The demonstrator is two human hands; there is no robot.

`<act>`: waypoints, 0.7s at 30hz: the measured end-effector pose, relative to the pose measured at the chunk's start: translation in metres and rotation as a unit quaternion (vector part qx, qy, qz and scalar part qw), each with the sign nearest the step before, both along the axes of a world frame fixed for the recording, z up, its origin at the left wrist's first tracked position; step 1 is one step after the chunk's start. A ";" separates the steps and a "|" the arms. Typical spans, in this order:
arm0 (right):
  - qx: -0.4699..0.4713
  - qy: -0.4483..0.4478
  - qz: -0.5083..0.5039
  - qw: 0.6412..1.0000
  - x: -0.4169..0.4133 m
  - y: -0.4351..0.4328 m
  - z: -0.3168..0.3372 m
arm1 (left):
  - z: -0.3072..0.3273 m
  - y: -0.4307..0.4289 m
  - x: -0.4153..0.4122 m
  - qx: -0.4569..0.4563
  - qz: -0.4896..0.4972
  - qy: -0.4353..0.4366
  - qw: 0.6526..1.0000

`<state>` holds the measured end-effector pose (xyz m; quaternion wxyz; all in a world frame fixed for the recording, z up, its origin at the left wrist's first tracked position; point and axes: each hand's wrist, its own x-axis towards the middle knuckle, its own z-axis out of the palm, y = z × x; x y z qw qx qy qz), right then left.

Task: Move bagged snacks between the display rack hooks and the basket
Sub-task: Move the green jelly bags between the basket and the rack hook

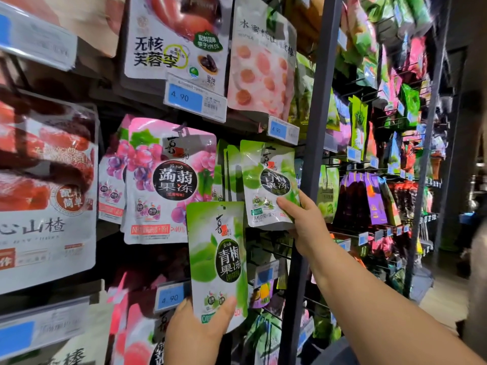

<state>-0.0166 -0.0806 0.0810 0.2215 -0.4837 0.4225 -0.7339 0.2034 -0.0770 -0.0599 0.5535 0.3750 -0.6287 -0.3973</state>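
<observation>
R forearm (382, 306) comes in from 5 o'clock, the closest thing to me, reaching up to the rack. R grip (303, 222) sits just right of centre. Its thumb lies across the front of a hanging green jelly bag (266, 180) and its fingers curl round the btm-right corner, so it's pinching that bag. More green bags are stacked behind it, showing at its 9 o'clock. Can't make out the hook itself.

L grip (195, 330) is down at 6 o'clock, thumb pressed on the front of a second green jelly bag (218, 259), fingers wrapped behind its btm edge. This one stands upright, off the rack, w/ its top-left corner covering a bit of the pink grape jelly bag (168, 180) at its 11 o'clock. It sits at 7 o'clock of the hanging one, and the two look apart.

A blue 4.90 price tag (171, 297) peeks out at 10 o'clock of the L grip. An upper 4.90 tag (195, 98) hangs at 12 o'clock of the pink bag, under a white plum bag (174, 35), w/ a peach bag (261, 61) at that one's 3 o'clock. A dark upright post (313, 114) runs top to btm just right of the R grip. A big red hawthorn bag (44, 193) fills 9 o'clock. Past the post, at 3 o'clock, there's another bay (382, 167) of wire hooks & mixed snack bags, too blurry to read.
</observation>
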 end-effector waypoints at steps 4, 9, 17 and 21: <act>0.006 -0.011 0.010 1.000 -0.001 0.001 0.001 | 0.000 0.000 0.000 0.001 -0.002 0.007 1.000; -0.010 -0.042 0.006 0.999 -0.005 -0.003 0.005 | 0.001 0.001 0.001 0.001 0.014 0.005 1.000; 0.004 -0.057 -0.002 0.998 -0.011 -0.005 0.009 | 0.005 0.000 0.001 0.002 0.015 -0.010 1.000; 0.021 -0.042 -0.003 0.999 -0.008 -0.008 0.011 | 0.002 -0.002 -0.001 -0.002 0.012 -0.007 1.000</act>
